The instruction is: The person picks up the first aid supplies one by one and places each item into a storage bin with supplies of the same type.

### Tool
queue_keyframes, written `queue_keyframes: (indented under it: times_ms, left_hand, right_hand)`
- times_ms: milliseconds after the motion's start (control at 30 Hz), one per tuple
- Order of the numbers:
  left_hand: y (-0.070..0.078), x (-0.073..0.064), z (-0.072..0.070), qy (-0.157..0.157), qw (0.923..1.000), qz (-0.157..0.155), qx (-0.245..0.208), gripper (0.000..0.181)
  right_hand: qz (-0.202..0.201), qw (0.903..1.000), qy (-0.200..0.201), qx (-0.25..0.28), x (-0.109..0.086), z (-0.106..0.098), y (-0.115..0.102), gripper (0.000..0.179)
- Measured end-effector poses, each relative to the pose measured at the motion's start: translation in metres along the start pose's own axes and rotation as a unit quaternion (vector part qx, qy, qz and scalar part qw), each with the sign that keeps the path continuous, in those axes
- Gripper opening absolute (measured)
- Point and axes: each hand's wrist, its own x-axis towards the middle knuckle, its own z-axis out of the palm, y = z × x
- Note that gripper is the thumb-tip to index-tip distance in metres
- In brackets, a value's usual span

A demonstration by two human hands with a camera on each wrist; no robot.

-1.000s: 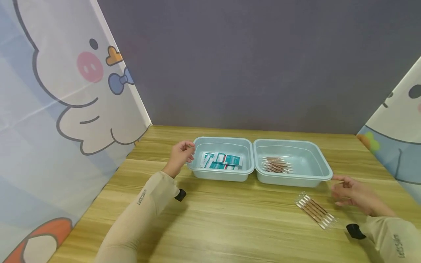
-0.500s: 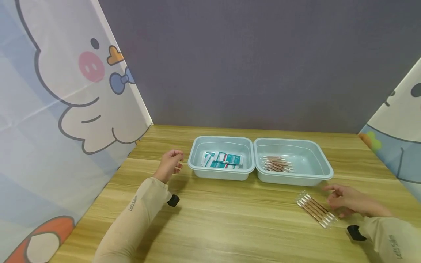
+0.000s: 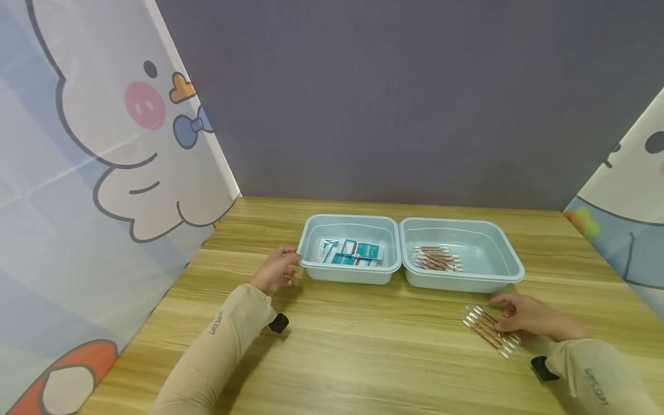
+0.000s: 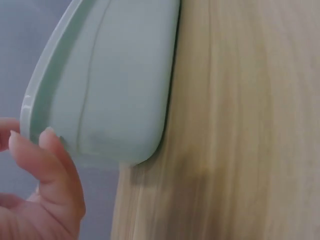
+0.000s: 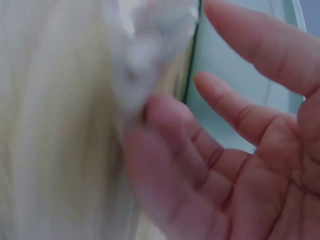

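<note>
My right hand [image 3: 536, 317] pinches the near right end of a clear plastic pack of cotton swabs [image 3: 487, 334] between thumb and a finger, low over the table. In the right wrist view the pack [image 5: 140, 55] is blurred, and the other fingers spread away from it. My left hand [image 3: 275, 271] is at the left side of the smaller pale blue basin [image 3: 347, 275], which holds several teal and white sachets [image 3: 365, 251]. The left wrist view has loosely bent fingertips right at that basin's rim.
A larger pale blue basin [image 3: 461, 283] stands against the right side of the smaller one, with several cotton swab packs [image 3: 436, 259] inside. Both rest on a wood-grain table [image 3: 363, 346]. A dark grey panel [image 3: 389, 104] rises behind, with cartoon-printed sheets [image 3: 119, 115] at the sides.
My right hand has moved left from beside the larger basin's corner onto the swab pack and pinched it, shifting it slightly. The left hand drew back from the smaller basin, then returned to its rim.
</note>
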Motion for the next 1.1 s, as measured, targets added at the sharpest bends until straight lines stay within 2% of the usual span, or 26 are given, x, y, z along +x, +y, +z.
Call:
queue_keyframes:
  times_ms: [67, 300, 533, 600, 867, 1100]
  left_hand:
    - [-0.002, 0.001, 0.001, -0.002, 1.0, 0.004, -0.003, 0.037]
    - [-0.005, 0.007, 0.003, -0.007, 0.9998, 0.003, -0.017, 0.037]
    - [-0.004, 0.011, -0.004, -0.063, 0.9924, -0.012, -0.105, 0.034]
    - [-0.003, 0.011, -0.004, -0.07, 0.9899, -0.01, -0.123, 0.034]
    - [-0.006, 0.01, -0.003, -0.07, 0.9856, 0.012, -0.153, 0.038]
    - [-0.01, 0.012, -0.001, -0.068, 0.9864, 0.024, -0.148, 0.039]
  right_hand:
    - [-0.007, 0.9998, 0.006, -0.016, 0.003, 0.004, -0.002, 0.054]
    - [-0.042, 0.9976, -0.026, -0.048, 0.012, 0.011, -0.011, 0.056]
    - [-0.055, 0.9965, -0.04, -0.049, 0.019, 0.015, -0.02, 0.06]
    - [-0.054, 0.9968, -0.04, -0.042, 0.02, 0.016, -0.021, 0.063]
    - [-0.073, 0.9942, -0.044, -0.066, 0.021, 0.023, -0.022, 0.058]
    - [-0.069, 0.9949, -0.044, -0.06, 0.02, 0.021, -0.023, 0.06]
